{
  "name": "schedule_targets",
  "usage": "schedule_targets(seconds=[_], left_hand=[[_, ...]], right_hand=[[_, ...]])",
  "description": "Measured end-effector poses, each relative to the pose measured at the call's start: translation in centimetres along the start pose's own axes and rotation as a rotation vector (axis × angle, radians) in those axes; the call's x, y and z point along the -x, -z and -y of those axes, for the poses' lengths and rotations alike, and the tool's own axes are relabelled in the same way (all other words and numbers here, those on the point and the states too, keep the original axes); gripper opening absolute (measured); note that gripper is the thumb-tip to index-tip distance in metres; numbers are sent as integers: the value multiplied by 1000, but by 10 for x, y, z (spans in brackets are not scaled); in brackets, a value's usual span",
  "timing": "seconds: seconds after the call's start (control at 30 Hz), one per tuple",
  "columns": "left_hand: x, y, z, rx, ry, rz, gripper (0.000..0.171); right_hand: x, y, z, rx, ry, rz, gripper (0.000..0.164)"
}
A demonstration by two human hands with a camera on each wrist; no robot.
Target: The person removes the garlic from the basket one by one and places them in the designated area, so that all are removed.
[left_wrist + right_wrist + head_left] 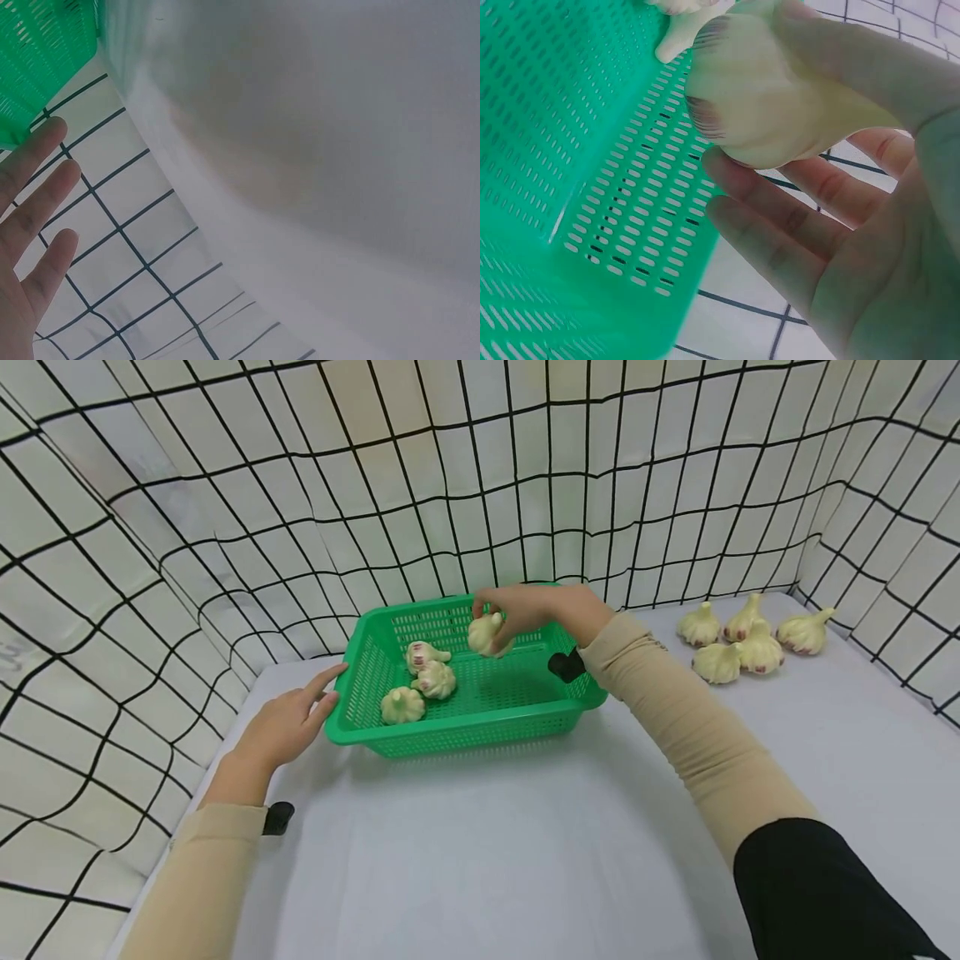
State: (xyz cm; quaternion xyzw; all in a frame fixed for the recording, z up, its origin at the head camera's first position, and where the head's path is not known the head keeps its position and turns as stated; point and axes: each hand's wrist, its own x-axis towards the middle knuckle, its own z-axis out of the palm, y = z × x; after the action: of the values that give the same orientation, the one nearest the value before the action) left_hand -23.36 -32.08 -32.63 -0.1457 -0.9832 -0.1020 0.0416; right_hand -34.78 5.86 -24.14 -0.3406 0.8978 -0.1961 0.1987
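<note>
Pinching garlic bulb (pixel 483 632), right hand (pixel 525 607) partly hides it; left hand (pixel 281 727), fingers extended, at basket (pixel 480 722).

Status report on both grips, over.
Right grip holding pale round garlic bulb over green rectangular plastic basket. Left grip at basket's rim. No visible obstruction.

The basket (pixel 480 727) is bright green, patterned with rows of slots. The held garlic (pixel 757 97) is cream with purple-brown streaks; the bulbs (pixel 435 680) at the basket's 9 o'clock and the cluster (pixel 760 653) at 3 are cream, some marked purplish. At 8 and 4 o'clock, sleeves (pixel 690 735) are beige; the table (pixel 480 860) at 6 is pale grey-white, the net (pixel 549 403) at 12 a black grid
</note>
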Motion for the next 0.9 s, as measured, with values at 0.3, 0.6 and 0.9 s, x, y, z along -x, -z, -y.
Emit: schedule_targets(seconds=[0.3,0.6,0.9], left_hand=[[1,-1,1,8,9,8,60],[1,-2,1,-7,17,14,61],[0,-3,1,-4,3,11,61]], right_hand=[[22,6,1,11,-10,-11,58],[48,6,-5,29,-9,-36,57],[70,4,-22,34,18,-105,57]])
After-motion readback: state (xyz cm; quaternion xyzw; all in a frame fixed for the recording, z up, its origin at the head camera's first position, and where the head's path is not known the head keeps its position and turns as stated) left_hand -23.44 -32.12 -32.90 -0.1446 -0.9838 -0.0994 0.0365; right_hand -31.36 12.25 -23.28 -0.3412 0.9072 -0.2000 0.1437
